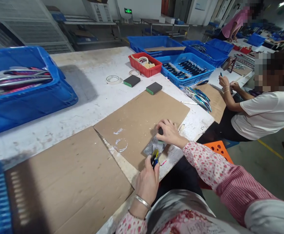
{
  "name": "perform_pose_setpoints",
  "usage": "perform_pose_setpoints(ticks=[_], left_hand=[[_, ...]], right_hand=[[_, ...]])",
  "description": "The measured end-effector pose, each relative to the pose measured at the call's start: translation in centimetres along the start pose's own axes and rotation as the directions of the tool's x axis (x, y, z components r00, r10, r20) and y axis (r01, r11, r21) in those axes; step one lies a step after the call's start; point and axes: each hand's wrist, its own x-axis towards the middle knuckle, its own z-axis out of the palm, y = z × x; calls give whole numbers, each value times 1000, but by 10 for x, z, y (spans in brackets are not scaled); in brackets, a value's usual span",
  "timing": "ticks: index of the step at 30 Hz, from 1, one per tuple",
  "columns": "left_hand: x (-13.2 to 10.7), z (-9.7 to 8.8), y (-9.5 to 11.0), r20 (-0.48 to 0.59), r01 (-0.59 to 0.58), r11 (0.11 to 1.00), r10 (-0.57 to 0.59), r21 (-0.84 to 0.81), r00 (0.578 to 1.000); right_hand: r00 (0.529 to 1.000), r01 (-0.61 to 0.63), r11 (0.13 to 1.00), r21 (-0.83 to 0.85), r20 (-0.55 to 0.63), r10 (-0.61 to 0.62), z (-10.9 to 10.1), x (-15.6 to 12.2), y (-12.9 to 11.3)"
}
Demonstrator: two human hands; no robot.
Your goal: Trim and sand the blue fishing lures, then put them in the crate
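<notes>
My left hand, with a metal bangle at the wrist, is closed around a small glossy fishing lure in black, yellow and blue. Just beyond it, my right hand curls over a dark sanding sponge, mostly hidden under the fingers. A crumpled clear plastic piece lies between the two hands, over the near edge of the brown cardboard sheet. Two more sanding sponges, black with green sides, rest at the sheet's far edge: one sponge on the right, another sponge on the left.
Tape rolls lie beside a red basket. Behind it, a blue basket holds rows of dark lures. Loose lures lie near a co-worker at right. A large blue bin holds bigger lures at left.
</notes>
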Motion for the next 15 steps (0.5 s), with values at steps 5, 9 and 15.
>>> perform_pose_setpoints(ticks=[5,9,15], left_hand=[[0,0,-1,2,-17,999,18,-35,1000],[-1,2,-4,-21,-21,998,19,-53,1000],[0,2,-5,1,-20,999,20,-43,1000]], right_hand=[[992,116,991,64,39,-119,0,-3,0],[999,16,1000,3,-28,-16,1,1,2],[992,125,990,59,10,-126,-1,-5,0]])
